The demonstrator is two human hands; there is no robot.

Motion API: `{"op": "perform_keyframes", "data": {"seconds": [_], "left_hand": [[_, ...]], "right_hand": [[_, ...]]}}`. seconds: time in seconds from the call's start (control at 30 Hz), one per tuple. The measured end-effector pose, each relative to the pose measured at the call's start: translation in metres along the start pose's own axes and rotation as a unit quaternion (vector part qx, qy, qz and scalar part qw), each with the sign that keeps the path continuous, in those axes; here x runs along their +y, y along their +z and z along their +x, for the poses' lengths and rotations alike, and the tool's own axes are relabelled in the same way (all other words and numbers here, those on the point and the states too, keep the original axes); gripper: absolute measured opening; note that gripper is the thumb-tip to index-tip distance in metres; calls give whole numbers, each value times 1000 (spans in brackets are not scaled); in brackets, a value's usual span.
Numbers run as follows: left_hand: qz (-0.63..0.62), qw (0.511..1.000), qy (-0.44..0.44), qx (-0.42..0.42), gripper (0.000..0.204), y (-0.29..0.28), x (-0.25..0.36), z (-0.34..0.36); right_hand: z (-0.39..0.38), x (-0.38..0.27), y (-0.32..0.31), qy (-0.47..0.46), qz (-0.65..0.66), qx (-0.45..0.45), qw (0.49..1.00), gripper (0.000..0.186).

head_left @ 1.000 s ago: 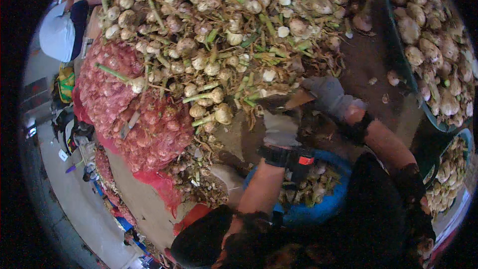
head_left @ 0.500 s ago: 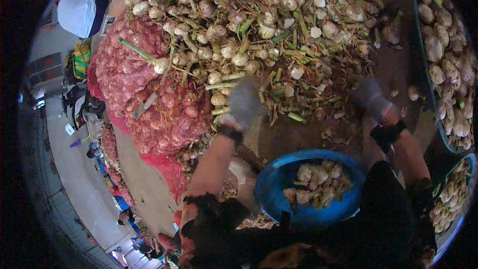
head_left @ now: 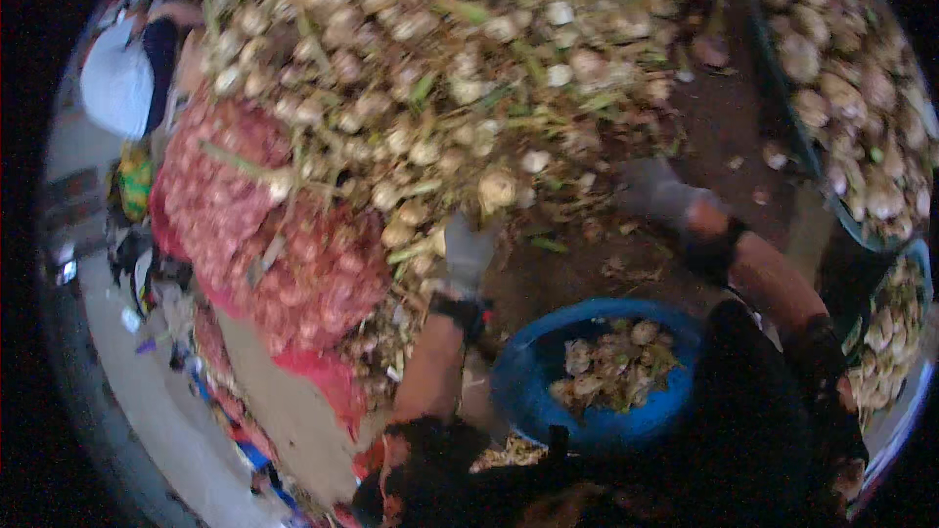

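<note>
My left hand (head_left: pixel 469 252), in a grey glove, is at the near edge of a big heap of garlic (head_left: pixel 391 88). Its fingers close on a pale garlic bulb (head_left: pixel 497 191) that stands out at their tips. To the right, my right hand (head_left: pixel 653 188), gloved as well, is over the brown ground beside scattered husks and stem bits. Its fingers are smeared by motion, so I cannot make out anything in them. A blue basin (head_left: pixel 518 367) between my forearms has several garlic bulbs (head_left: pixel 618 362) in it.
Left of the heap lies a red mesh sack (head_left: pixel 323 269) full of garlic, with a knife-like tool (head_left: pixel 266 259) on top. Full containers of garlic bulbs (head_left: pixel 841 88) stand along the right. Another person (head_left: pixel 122 78) is at the upper left.
My left hand has drawn back slightly nearer, and a garlic bulb now shows at its fingertips. My right hand has moved left, toward the left hand. The whole view has shifted somewhat.
</note>
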State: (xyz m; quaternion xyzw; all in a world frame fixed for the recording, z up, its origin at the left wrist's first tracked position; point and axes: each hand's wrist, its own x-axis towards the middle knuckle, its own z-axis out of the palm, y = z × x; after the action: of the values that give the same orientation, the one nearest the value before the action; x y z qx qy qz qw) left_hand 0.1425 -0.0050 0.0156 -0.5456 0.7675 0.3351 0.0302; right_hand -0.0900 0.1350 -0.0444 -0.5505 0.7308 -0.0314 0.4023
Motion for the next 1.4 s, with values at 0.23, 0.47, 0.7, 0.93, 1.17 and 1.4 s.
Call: {"op": "perform_keyframes", "data": {"seconds": [0.23,0.47,0.7,0.93,1.17,1.4], "left_hand": [[-248,968,38,-25,31,29,49,-1],[-233,963,86,-104,21,58,4,-4],[-314,937,144,-42,25,27,91,-44],[-149,970,187,-34,35,35,46,-25],[-339,931,131,-45,23,28,84,-28],[-257,946,193,-29,42,26,111,-34]], "right_hand": [[-30,-33,-21,-56,67,95,992,30],[-36,-59,-43,-140,-2,144,980,42],[-25,27,-22,80,44,111,990,38],[-49,-34,-46,-52,19,126,991,32],[-43,-25,-56,18,40,72,996,33],[-23,26,-20,-67,221,108,967,31]]}}
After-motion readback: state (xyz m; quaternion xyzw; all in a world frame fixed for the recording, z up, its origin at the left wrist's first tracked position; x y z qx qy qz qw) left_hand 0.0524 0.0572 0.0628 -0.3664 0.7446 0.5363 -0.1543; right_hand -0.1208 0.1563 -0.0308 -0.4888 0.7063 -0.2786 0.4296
